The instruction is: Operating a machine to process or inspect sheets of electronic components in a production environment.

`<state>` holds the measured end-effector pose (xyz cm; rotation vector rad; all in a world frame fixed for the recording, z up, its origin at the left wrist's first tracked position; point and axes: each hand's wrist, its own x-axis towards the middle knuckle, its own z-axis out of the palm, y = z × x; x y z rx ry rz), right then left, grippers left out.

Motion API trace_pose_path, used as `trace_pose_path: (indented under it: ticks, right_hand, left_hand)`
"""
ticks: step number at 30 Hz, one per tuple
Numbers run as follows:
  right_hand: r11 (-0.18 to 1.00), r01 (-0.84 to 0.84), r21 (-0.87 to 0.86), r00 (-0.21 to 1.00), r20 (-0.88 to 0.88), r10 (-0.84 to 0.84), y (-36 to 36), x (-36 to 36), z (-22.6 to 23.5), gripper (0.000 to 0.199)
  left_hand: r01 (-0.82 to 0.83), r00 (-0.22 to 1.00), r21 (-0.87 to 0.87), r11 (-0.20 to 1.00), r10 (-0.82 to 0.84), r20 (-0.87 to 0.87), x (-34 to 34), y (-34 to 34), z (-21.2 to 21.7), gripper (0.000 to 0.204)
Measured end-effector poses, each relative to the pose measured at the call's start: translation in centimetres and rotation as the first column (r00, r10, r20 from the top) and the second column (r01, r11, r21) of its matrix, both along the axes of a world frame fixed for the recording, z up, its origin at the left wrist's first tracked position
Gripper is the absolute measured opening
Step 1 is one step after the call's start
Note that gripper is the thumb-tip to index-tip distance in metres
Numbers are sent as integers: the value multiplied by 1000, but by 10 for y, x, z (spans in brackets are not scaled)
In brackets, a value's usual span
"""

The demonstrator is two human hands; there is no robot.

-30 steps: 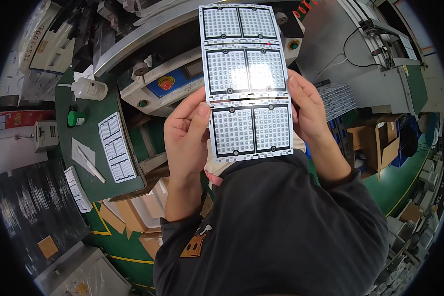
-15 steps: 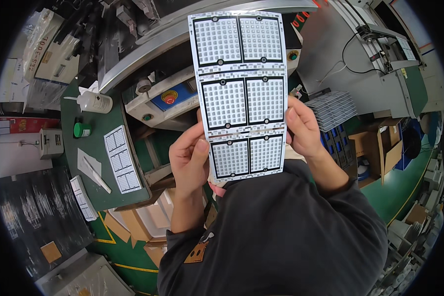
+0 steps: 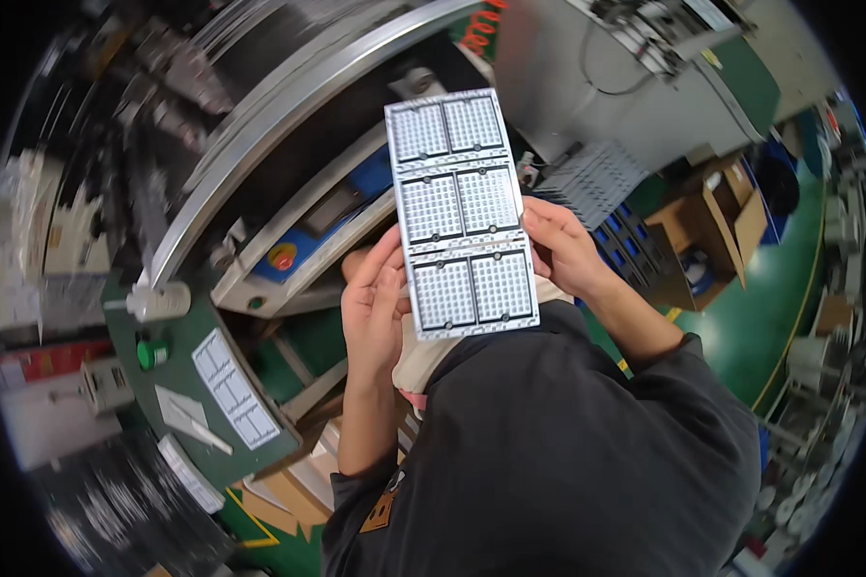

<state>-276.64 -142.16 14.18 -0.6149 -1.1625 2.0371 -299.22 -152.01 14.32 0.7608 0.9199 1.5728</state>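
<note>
A white circuit board panel (image 3: 460, 204) with six black-framed squares of small components is held up in front of me, tilted slightly. My left hand (image 3: 375, 306) grips its left edge, thumb toward the face and fingers curled at the edge. On the opposite side, my right hand (image 3: 560, 246) pinches the right edge near mid-height. Parts of the fingers are hidden behind the panel.
At left, a green table (image 3: 274, 392) bears a similar panel (image 3: 233, 387), a white bottle (image 3: 168, 302) and a green-capped jar (image 3: 151, 354). A machine with a red button (image 3: 281, 257) stands behind. To the right are stacked grey panels (image 3: 592, 188) and an open cardboard box (image 3: 710, 226).
The panel has been lowered away from my head, so it looks smaller, and both hands still hold it. My view has turned, shifting the surroundings.
</note>
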Motion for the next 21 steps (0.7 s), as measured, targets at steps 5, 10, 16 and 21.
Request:
trace_pose_path:
  ticks: [5,10,16,21]
  right_hand:
    - [879,471,73,846,244,-473,-2,89,-30,27]
    - [649,703,292,484,472,-736,-4,190,-77,26]
    - [588,736,335,265,657,-706,18,242,-199,31]
    - [659,717,228,340,711,-616,44,241,-235,30]
  left_hand:
    - [149,988,-133,980,-152,-17,19,7,-12,43]
    - [220,972,-209,953,-231,-34,28,17,-25,45]
    - [251,953,-207,945,-279,-117,41,30,-27,44]
    - [247,931,-246,937,-299,-208,52,32,-21,44]
